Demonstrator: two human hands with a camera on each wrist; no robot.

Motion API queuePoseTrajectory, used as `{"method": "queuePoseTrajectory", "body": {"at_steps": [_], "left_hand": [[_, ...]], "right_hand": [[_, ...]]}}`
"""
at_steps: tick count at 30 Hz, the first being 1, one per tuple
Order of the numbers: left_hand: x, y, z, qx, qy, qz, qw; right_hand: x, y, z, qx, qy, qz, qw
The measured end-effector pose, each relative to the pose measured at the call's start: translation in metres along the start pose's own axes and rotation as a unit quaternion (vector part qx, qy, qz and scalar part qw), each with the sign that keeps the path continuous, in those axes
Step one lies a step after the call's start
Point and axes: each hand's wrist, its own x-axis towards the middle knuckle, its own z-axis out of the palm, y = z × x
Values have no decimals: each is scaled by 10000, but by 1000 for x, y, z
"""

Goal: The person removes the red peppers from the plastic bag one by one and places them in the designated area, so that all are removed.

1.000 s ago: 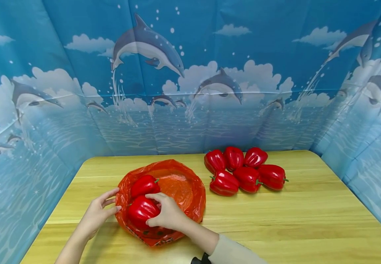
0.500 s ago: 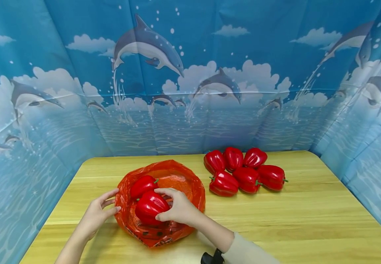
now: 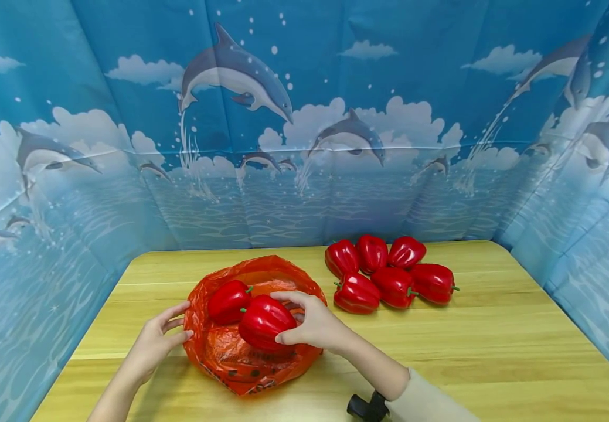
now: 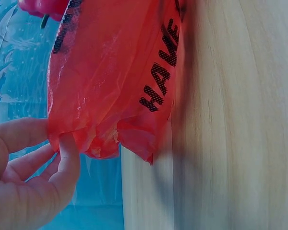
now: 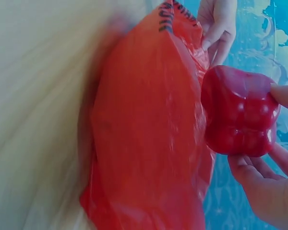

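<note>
A red plastic bag (image 3: 217,372) stands on the table with its mouth spread wide. My left hand (image 3: 151,343) pinches the bag's left rim between thumb and fingers, as the left wrist view also shows. A red bell pepper (image 3: 264,323) is in the grip of my right hand (image 3: 317,325), over the bag's mouth. From the right wrist, this pepper (image 5: 242,112) appears beside the bag's rim, clear of the inside. Another bell pepper (image 3: 228,302), green-stemmed, lies in the bag's left part. How much else the bag holds below is hidden.
Several red bell peppers (image 3: 357,293) lie grouped on the wooden table (image 3: 468,351), back right of the bag. Behind and at both sides hangs a blue dolphin-print curtain (image 3: 304,205). A black wrist-worn device (image 3: 370,406) shows under my right sleeve.
My right hand has carried the gripped pepper rightward across the bag's mouth, away from the pepper at the left. My left hand has stayed on the rim.
</note>
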Motion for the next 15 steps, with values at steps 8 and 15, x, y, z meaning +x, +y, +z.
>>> {"method": "queuePoseTrajectory", "body": {"at_steps": [8,15], "left_hand": [[0,2,0,-22,4,14,10000],[0,2,0,-60,0,5,10000]], "right_hand": [[-13,-3,-23,262,-100,122,9995],[-26,0,-44,326,-102,76,9994]]}}
